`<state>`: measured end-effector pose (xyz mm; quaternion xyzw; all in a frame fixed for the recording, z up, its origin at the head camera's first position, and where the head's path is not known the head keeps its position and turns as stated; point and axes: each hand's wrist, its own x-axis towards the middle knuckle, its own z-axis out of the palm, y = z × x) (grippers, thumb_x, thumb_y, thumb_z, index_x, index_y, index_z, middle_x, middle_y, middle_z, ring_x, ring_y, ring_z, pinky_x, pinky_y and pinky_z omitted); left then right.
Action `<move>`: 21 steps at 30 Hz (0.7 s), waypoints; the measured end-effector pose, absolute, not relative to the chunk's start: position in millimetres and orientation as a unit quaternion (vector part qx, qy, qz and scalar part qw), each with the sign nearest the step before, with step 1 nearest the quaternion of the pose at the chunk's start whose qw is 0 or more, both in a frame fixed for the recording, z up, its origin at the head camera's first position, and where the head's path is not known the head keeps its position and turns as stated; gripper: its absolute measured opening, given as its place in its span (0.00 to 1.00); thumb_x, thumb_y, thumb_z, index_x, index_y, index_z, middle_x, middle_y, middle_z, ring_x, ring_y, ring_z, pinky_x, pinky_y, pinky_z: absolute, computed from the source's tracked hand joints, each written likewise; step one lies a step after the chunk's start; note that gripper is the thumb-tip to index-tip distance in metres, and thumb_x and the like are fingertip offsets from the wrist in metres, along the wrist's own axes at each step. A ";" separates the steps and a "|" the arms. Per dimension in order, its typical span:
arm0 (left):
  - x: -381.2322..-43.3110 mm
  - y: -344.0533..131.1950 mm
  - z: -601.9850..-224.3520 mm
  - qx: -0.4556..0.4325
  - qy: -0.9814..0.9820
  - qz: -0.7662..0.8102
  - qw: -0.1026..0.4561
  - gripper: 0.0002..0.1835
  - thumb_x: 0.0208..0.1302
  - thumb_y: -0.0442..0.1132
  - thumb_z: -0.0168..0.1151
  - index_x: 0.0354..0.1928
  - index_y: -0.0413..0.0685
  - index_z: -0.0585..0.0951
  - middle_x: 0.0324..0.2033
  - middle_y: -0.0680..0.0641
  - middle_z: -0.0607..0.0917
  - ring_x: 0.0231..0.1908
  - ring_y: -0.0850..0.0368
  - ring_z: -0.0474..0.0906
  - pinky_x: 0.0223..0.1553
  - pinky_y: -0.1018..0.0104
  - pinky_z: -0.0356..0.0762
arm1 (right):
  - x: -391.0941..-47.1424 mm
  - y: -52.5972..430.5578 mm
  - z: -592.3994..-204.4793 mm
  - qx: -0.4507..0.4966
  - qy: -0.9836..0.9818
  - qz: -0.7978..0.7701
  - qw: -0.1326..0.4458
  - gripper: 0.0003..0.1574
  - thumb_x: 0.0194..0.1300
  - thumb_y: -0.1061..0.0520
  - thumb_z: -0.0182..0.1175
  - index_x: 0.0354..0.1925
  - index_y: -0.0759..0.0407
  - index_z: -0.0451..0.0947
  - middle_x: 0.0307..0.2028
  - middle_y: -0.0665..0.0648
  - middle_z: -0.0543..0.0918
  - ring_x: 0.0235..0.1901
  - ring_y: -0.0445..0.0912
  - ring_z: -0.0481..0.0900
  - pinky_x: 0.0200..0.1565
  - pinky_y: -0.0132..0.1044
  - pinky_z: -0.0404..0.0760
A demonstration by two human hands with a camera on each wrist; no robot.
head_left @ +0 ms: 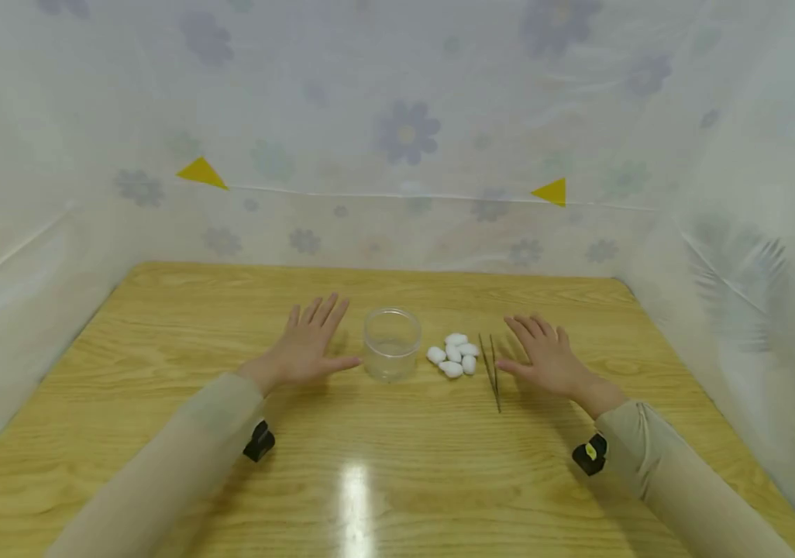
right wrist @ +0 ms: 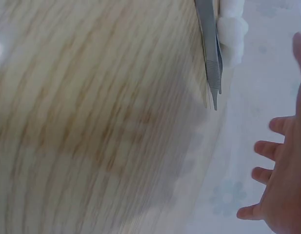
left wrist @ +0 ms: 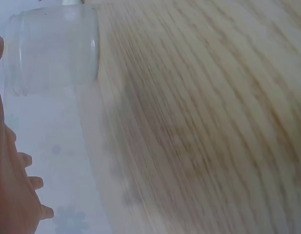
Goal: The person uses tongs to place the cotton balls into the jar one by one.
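the clear jar (head_left: 392,363) stood upright on the wooden table (head_left: 397,449). the white balls (head_left: 453,353) lay in a little bunch just right of the jar, and the tweezers (right wrist: 209,46) lay farther right of the jar, past the balls.

the balls looked like cotton, so they were likely very light and soft. a hard pinch would likely have squashed them, so the place to take one was its fat middle, gently. the tweezers looked thin, springy and maybe a bit slippery, and the good spot to hold them was halfway along the legs, away from the tips. the jar looked stiff and not heavy, but i could not tell if it was glass or plastic. glass might have cracked. its smooth round side, just under the rim, was the place to hold it.

the balls were white and plump, some more long than round. the tweezers were gray, with little ridges near the tips, and the legs stood a bit apart. the jar was see-through, with a round rim.

the left hand (head_left: 305,350) was just left of the jar, with its fingers spread wide and nothing in its grip. the right hand (head_left: 547,360) was well right of the jar, past the tweezers, spread wide and holding nothing too. its thumb was very near the tweezers, but i could not tell if they touched.
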<state>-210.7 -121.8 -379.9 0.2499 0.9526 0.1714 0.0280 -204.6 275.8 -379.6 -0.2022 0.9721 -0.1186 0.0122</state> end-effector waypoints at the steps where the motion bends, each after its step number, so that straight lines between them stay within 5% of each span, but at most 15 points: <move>1: -211.1 -121.0 -379.3 0.248 0.952 0.178 0.028 0.52 0.60 0.65 0.53 0.74 0.47 0.39 0.73 0.39 0.39 0.72 0.35 0.36 0.66 0.32 0.32 | -205.4 275.5 -380.0 -0.200 0.973 -0.116 0.006 0.49 0.64 0.36 0.54 0.70 0.62 0.52 0.67 0.69 0.58 0.67 0.67 0.51 0.60 0.72 0.46; 11: -216.4 -114.2 -375.6 0.233 0.938 0.256 0.026 0.48 0.61 0.59 0.57 0.73 0.43 0.47 0.71 0.37 0.54 0.70 0.36 0.48 0.68 0.38 0.44 | -206.5 269.9 -378.6 -0.158 0.977 -0.143 0.017 0.44 0.65 0.37 0.53 0.66 0.66 0.59 0.59 0.70 0.70 0.57 0.64 0.68 0.54 0.62 0.67; 21: -216.5 -98.1 -370.4 0.229 0.927 0.292 0.049 0.51 0.57 0.62 0.60 0.73 0.46 0.47 0.71 0.39 0.56 0.70 0.39 0.49 0.68 0.38 0.45 | -206.4 266.0 -373.6 -0.128 0.977 -0.166 0.040 0.37 0.67 0.40 0.53 0.58 0.69 0.67 0.43 0.68 0.79 0.36 0.54 0.79 0.35 0.48 0.78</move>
